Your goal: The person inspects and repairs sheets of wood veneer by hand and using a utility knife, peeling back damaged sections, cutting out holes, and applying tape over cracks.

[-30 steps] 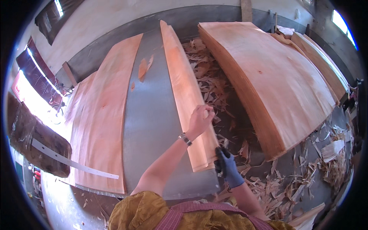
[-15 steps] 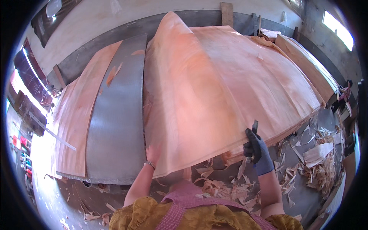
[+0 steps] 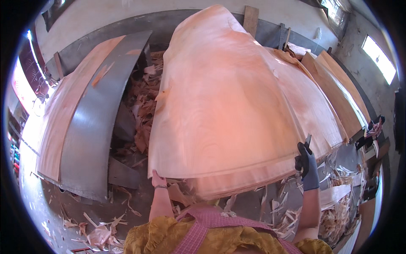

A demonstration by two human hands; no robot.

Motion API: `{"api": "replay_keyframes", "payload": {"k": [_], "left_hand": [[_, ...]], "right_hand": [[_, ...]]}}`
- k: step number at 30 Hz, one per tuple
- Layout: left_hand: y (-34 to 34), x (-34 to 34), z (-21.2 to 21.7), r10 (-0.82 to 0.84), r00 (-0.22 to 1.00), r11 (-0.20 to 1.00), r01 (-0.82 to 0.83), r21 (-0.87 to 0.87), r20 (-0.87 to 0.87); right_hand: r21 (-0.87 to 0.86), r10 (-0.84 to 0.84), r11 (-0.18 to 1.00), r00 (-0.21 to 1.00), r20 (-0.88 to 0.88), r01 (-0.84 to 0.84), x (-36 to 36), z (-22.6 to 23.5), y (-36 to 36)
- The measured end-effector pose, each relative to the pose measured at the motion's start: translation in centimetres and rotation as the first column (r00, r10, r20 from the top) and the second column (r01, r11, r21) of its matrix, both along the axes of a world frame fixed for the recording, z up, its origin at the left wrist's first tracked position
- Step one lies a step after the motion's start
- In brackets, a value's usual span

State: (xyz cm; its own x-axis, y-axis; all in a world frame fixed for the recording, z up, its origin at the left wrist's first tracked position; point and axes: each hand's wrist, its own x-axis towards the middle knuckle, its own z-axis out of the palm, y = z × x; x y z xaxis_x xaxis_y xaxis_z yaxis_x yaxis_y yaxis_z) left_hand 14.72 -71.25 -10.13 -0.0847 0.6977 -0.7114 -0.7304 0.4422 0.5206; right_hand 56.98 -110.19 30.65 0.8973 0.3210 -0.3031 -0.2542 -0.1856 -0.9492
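Sheet of broad, thin, pale-orange wood veneer (image 3: 224,114), best held by its corners

We have it bowed above the layered pile of pale-orange veneer (image 3: 237,187), its near edge over the pile's near edge, its left side seemingly past the pile's left edge. Our bare left hand (image 3: 158,179) pinches the near-left corner. Our right hand (image 3: 308,164), in a blue-grey glove with dark fingers, is closed round a dark, flat tool (image 3: 308,141) at the near-right corner; we cannot tell whether it also grips the veneer. We judge the sheet light for its area, floppy, and likely to split along its grain. We would take both near corners with flat fingers, well in from the rim, tool tip clear.
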Motion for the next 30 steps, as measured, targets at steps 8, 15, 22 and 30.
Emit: {"api": "replay_keyframes", "payload": {"k": [8,15,22,30], "left_hand": [[-5.1,13.1,10.7,-0.163,0.986,0.981,0.158,0.112,0.037],[-13.7,21.2,13.8,-0.251,0.959,0.965,0.259,0.045,-0.131],[-20.1,28.5,16.5,-0.184,0.929,0.977,0.209,0.045,-0.320],[-19.4,33.0,13.8,-0.135,0.938,0.989,0.145,0.008,-0.321]], "right_hand": [[-0.107,-0.056,0.991,0.984,0.170,0.075,17.5,1.5,-8.1],[-0.149,-0.002,0.988,0.983,0.184,0.030,30.1,0.9,-15.4],[-0.087,0.068,0.995,0.976,0.208,-0.051,39.0,-0.7,-19.6],[-0.221,0.173,0.973,0.830,0.531,-0.062,44.7,-7.5,-18.1]]}}
